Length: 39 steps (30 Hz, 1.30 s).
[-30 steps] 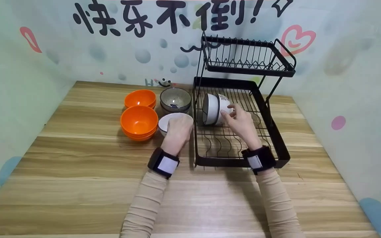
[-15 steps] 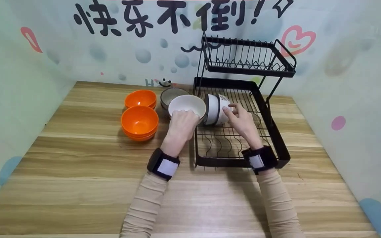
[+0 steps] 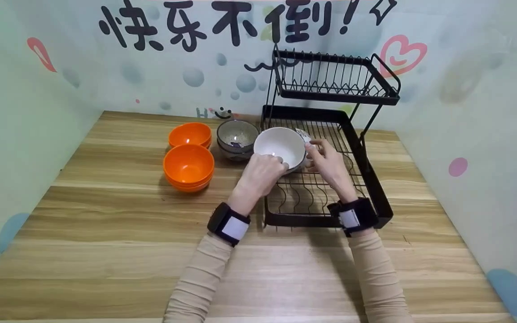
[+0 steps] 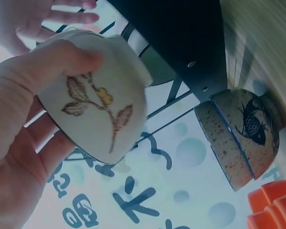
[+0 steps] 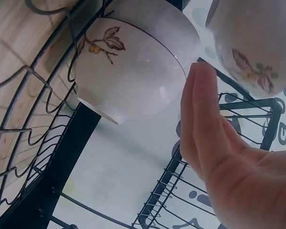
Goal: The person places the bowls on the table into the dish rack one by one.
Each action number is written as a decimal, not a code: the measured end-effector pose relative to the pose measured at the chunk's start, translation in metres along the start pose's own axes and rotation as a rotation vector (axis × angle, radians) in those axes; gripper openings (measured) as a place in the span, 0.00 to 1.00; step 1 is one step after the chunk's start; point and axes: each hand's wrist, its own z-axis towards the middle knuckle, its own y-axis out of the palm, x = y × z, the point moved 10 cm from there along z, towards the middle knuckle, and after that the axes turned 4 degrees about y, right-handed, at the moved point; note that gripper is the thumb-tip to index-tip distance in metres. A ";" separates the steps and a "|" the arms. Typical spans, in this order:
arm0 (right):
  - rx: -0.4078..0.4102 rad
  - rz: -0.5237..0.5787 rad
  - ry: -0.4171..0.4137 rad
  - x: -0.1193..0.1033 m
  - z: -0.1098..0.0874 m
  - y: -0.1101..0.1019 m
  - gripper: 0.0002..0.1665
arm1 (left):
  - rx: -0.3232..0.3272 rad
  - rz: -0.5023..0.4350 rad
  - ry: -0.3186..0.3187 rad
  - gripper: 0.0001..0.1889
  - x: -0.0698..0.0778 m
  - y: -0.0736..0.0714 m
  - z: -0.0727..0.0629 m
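Left hand (image 3: 264, 174) gripping white bowl (image 3: 281, 143), right hand (image 3: 329, 165) straight-fingered, perhaps touching racked bowls (image 5: 133, 81)

- Table (image 3: 119, 269): pale wood, streaked with lighter and darker brown grain, reaching from the near edge to the far wall.
- Far wall (image 3: 124, 94): whitish, printed with large black characters (image 3: 141, 30) along the top and grey-blue bubbles (image 3: 246, 82) below them.
- Heart (image 3: 400, 62): a pink outline at the far right.
- Left wall (image 3: 7, 148): pale green, with a blue spot (image 3: 11, 231) low down.
- Right wall (image 3: 487, 134): pale, with a pink spot (image 3: 458, 166) and, nearer, a larger blue oval (image 3: 510, 291).
- Light: bright, leaving a whitish sheen on the table's near middle.
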 end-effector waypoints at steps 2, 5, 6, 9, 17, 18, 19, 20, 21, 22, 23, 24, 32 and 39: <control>-0.009 0.001 -0.005 0.000 0.001 0.002 0.32 | -0.010 0.000 0.025 0.10 0.005 0.002 0.001; -0.024 -0.021 -0.015 0.000 0.002 0.004 0.32 | -0.010 0.009 0.058 0.10 0.011 0.003 0.003; -0.024 -0.038 -0.016 0.000 0.002 0.004 0.32 | -0.007 0.014 0.068 0.10 0.013 0.003 0.003; -0.007 -0.108 -0.012 0.001 0.001 0.003 0.33 | 0.008 0.020 0.095 0.10 0.019 0.002 0.004; 0.049 -0.150 0.021 0.004 0.004 -0.004 0.32 | 0.035 0.033 0.133 0.14 0.027 -0.002 0.005; 0.050 -0.142 0.024 0.004 0.004 -0.004 0.32 | 0.039 0.037 0.134 0.15 0.027 -0.002 0.005; 0.049 -0.127 0.028 0.005 0.004 -0.004 0.31 | 0.042 0.042 0.135 0.15 0.027 -0.002 0.005; 0.046 -0.109 0.032 0.005 0.004 -0.004 0.31 | 0.047 0.046 0.135 0.16 0.027 -0.003 0.005; 0.040 -0.092 0.036 0.005 0.004 -0.003 0.31 | 0.051 0.053 0.136 0.16 0.027 -0.003 0.005; 0.032 -0.070 0.043 0.006 0.004 -0.002 0.31 | 0.056 0.058 0.136 0.17 0.027 -0.003 0.005; 0.029 -0.051 0.050 0.006 0.003 -0.002 0.31 | 0.063 0.054 0.135 0.16 0.026 -0.004 0.005; 0.027 -0.039 0.054 0.006 0.003 -0.002 0.31 | 0.069 0.051 0.133 0.15 0.026 -0.004 0.004; 0.082 -0.017 0.048 0.005 0.003 -0.007 0.34 | 0.096 -0.008 0.113 0.09 0.025 -0.006 0.005; 0.151 0.030 0.024 0.003 0.002 -0.014 0.29 | 0.172 -0.091 0.062 0.06 0.021 -0.012 0.006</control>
